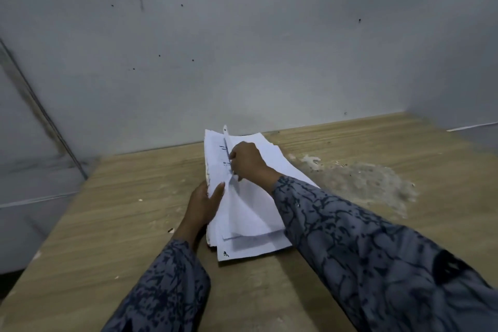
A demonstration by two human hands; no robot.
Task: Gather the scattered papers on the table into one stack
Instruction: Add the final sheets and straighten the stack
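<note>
A loose stack of white papers point(250, 213) lies near the middle of the wooden table point(107, 224), its edges uneven and some sheets sticking out at the near end. My left hand point(203, 203) grips the stack's left edge, thumb on top. My right hand point(246, 160) pinches the edge of one printed sheet and holds it raised, almost on edge, above the far part of the stack. Both arms wear grey patterned sleeves. The right forearm hides part of the stack's right side.
A worn, pale, flaky patch point(361, 180) marks the tabletop right of the papers. The grey wall point(242, 48) stands right behind the table's far edge. The table's left edge point(56, 224) drops off to the floor. Small crumbs dot the wood.
</note>
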